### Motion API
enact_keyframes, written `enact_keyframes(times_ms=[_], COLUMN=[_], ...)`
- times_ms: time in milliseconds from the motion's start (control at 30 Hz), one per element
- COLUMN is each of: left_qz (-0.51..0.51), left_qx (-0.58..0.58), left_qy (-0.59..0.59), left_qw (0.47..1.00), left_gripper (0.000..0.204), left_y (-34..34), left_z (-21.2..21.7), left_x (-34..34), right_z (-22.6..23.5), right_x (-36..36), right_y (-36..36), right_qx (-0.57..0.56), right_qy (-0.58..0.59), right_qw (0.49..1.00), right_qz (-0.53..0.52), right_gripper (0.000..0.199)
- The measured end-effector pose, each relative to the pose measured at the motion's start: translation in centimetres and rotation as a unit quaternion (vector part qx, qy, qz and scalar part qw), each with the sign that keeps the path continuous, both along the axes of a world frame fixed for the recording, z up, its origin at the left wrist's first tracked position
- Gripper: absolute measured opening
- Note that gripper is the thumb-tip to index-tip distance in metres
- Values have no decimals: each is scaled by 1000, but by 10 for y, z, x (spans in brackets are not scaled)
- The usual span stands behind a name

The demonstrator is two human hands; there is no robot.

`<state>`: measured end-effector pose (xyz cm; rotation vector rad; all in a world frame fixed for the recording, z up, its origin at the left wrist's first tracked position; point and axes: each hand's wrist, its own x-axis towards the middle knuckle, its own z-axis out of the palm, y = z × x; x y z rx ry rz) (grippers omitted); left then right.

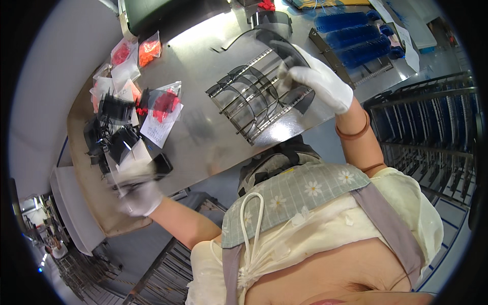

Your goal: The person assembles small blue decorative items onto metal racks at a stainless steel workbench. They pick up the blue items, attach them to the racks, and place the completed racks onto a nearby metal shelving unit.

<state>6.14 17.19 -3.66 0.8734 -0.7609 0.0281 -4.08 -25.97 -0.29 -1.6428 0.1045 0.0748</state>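
My right hand (325, 84), in a white glove, is closed on a dark curved eyewear piece (278, 42) with a thin black arm reaching left. It is above a slotted metal rack (238, 122), where several smoky curved lenses (243, 87) stand upright. Part of the rack is hidden under that hand. My left hand (140, 190), also white-gloved, is smeared by motion at the table's left edge. Just beyond it lies a heap of black curved pieces with thin arms (117, 114); what its fingers do does not show.
Clear bags of red parts (165, 105) and orange parts (150, 50) lie left on the metal table (195, 66). Blue lenses (351, 38) fill a rack at the back right. A trolley of blue sheets (424, 117) stands right. A dark bin (173, 15) is at the back.
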Motion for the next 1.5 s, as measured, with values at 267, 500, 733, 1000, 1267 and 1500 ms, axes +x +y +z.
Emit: enact_keyframes(times_ms=[267,500,733,1000,1267,1500], left_qz=[-104,24,204,336,515,49], left_qx=[-174,229,384,424,439,555], left_qy=[189,384,280,263,122,-207], left_qw=[961,894,856,799,726,804], left_gripper=[66,73,69,43,37,16], left_y=[38,-110,-182,-140,-157,-500], left_z=[-69,-149,-203,-179,-43,-24], left_x=[35,10,14,26,-22,-81], right_z=[-96,-87,-63,-74,-36,-111], right_x=[27,30,40,67,70,202], right_y=[-24,-16,0,-28,-402,-574], right_qx=[-46,-245,-506,-510,-507,-610], right_qy=[266,215,-240,-222,-18,164], right_qw=[962,945,817,831,828,767], right_qz=[-46,-4,-138,29,-240,107], right_gripper=[59,76,70,73,57,45])
